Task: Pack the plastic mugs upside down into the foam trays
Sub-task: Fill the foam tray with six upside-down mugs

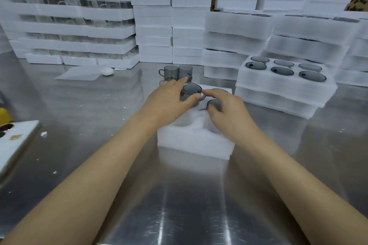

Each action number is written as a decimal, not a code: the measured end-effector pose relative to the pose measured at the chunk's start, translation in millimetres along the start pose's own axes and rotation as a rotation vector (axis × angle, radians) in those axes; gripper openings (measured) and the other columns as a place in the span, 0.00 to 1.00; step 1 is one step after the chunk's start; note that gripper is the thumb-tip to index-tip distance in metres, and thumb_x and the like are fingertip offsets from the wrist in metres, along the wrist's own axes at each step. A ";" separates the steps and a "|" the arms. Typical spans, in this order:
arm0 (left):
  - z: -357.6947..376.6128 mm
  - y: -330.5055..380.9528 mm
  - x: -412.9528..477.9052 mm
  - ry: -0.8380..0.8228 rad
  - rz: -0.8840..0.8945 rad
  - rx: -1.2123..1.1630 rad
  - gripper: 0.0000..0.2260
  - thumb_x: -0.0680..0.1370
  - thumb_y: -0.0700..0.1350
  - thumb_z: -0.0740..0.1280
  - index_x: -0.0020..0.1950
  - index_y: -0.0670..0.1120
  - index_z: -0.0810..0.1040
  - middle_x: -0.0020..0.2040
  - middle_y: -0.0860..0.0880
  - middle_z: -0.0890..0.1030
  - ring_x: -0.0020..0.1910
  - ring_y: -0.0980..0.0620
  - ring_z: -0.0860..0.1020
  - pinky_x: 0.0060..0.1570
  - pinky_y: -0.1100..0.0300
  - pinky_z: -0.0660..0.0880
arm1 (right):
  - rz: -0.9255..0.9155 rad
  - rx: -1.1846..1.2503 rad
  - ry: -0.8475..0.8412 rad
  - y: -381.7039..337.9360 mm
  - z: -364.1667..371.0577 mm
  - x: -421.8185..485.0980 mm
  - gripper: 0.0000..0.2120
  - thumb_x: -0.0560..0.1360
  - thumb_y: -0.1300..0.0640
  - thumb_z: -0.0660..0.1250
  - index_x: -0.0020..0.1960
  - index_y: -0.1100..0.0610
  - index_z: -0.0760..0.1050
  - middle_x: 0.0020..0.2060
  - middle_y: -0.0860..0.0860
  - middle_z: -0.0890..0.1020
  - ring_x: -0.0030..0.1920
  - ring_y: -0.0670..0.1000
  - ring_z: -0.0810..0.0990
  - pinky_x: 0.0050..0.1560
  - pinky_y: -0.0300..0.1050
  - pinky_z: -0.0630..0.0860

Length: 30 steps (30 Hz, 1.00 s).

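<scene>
- Foam tray (196,139) sits on the tabletop (179,205)
- Left hand (171,103) grips an upturned mug (192,88) at the tray's far-left pocket
- Right hand (229,114), loosely curled, touches that mug's handle with its forefinger
- Two upright mugs (171,72) stand just beyond the tray

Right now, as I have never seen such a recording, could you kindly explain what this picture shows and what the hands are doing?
There is no machine: one camera worn on a person's head looks down at their two bare hands. The left hand grips an upside-down grey mug over the far corner of a foam tray. The right hand reaches in beside it, forefinger at that mug's rim; whether it grasps anything is unclear. Two upright mugs stand behind on the steel table; a full tray of six stands to the right, before stacks of foam trays.
</scene>
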<state>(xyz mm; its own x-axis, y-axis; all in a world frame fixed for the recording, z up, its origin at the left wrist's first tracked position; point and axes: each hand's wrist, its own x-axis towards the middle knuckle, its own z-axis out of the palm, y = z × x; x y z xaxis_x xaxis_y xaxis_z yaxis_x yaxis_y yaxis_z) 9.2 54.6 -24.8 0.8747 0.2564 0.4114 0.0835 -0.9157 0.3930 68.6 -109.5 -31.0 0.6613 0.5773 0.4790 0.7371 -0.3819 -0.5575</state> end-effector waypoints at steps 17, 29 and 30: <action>-0.9 10.0 -1.8 0.088 0.078 0.127 0.12 0.80 0.55 0.57 0.51 0.59 0.80 0.40 0.53 0.79 0.49 0.46 0.76 0.38 0.56 0.67 | -0.046 -0.171 -0.253 1.8 -4.9 6.4 0.12 0.75 0.61 0.57 0.56 0.58 0.74 0.33 0.45 0.69 0.45 0.53 0.69 0.46 0.47 0.67; 8.3 -22.8 10.9 -0.234 -0.068 -0.683 0.22 0.76 0.43 0.70 0.69 0.53 0.72 0.57 0.55 0.79 0.53 0.63 0.76 0.49 0.76 0.69 | -0.009 -0.304 -0.355 5.9 -9.2 13.9 0.18 0.79 0.51 0.54 0.64 0.51 0.75 0.67 0.46 0.70 0.72 0.51 0.59 0.72 0.45 0.55; 12.9 -30.4 9.4 -0.149 -0.122 -0.865 0.19 0.77 0.42 0.69 0.67 0.51 0.74 0.54 0.55 0.81 0.50 0.63 0.78 0.49 0.73 0.72 | -0.023 -0.301 -0.342 7.1 -8.6 12.2 0.18 0.79 0.52 0.54 0.64 0.51 0.75 0.67 0.46 0.70 0.71 0.51 0.60 0.71 0.44 0.55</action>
<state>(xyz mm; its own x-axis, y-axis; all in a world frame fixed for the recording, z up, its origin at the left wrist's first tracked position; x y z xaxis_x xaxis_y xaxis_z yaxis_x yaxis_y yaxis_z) 21.1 80.9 -43.4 0.9415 0.2385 0.2381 -0.1570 -0.3148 0.9361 83.1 -111.4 -23.2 0.5976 0.7740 0.2093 0.7922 -0.5297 -0.3031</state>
